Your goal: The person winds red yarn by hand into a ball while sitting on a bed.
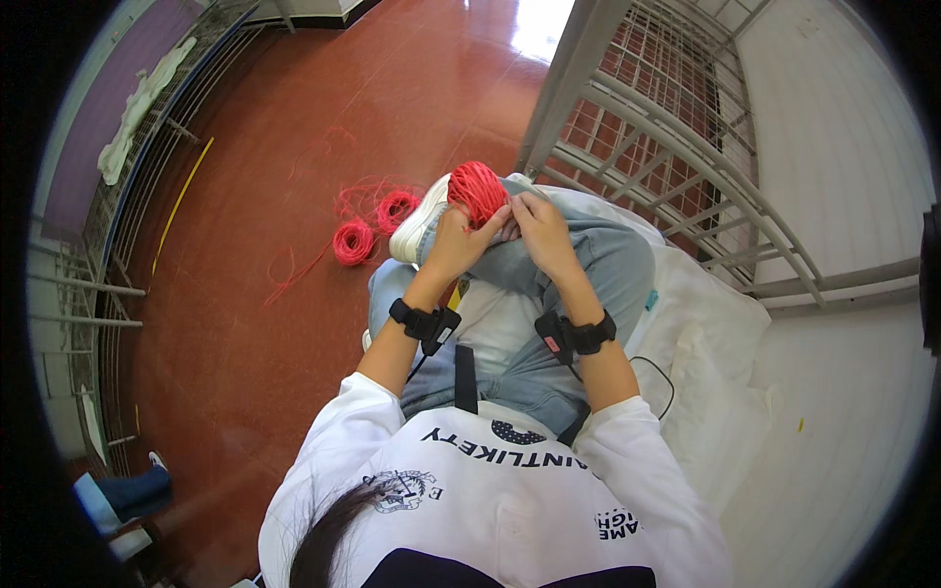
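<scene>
A ball of red cord [477,188] rests over my crossed leg, beside a white shoe [420,223]. My left hand [459,241] is closed round the near side of the ball, thumb stretched toward the right. Close by on the right, my right hand [542,230] has its fingers pinched together near the ball's edge; they appear to hold the cord, though the strand itself is hard to see. The fingertips of both hands nearly meet. On the floor to the left lie two coils of the same cord, a nearer one [353,242] and a farther one [397,209].
Loose red strands [286,277] trail over the red-brown floor [245,363] around the coils. I sit on white bedding [701,343]. A grey metal bed frame [676,147] rises at the right, beside a white wall [833,127]. Another metal bed frame [123,225] stands at the left.
</scene>
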Demonstrator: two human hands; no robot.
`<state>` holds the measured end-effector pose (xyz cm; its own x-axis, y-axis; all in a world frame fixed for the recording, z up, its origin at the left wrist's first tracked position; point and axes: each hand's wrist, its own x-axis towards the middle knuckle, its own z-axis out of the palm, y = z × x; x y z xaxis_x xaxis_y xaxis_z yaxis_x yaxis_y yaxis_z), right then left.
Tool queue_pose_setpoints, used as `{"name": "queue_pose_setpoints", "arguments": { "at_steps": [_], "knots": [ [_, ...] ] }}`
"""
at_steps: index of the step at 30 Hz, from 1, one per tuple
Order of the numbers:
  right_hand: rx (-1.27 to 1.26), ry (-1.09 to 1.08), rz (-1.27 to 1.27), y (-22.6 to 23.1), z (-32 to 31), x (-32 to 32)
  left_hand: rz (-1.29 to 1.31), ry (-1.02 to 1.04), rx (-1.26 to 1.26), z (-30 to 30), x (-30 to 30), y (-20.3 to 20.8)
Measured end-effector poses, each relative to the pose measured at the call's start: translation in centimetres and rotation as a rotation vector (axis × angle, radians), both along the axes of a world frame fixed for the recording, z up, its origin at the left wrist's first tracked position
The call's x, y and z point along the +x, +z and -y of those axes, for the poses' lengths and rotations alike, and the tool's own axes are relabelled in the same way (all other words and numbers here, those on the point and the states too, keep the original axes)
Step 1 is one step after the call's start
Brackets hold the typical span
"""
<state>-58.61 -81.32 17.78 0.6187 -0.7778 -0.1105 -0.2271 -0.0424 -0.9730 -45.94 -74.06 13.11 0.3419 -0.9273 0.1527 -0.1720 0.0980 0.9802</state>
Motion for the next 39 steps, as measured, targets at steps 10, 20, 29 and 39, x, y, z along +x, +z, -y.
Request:
{"name": "queue_pose_setpoints", "arguments": {
  "at_steps": [10,20,29,39],
  "knots": [
    [-0.264,-0.036,-0.126,0.0,-0.5,0.1,0.285,-0.013,-0.026,-0.9,0.2,-0.2],
    [-0.322,0.084,-0.117,3.0,-2.1,-0.3,0.283,0.056,-0.218,-0.9,0.1,1.5],
    [-0.669,0.131,-0.419,1.8,-3.3,-0.4,-0.267,0.063,-0.141,-0.3,0.3,-0.8],
    [-0.402,-0.074,-0.024,0.4,-2.2,-0.4,0.352,0.076,-0.187,0.1,-0.5,-0.1]
  ]
}}
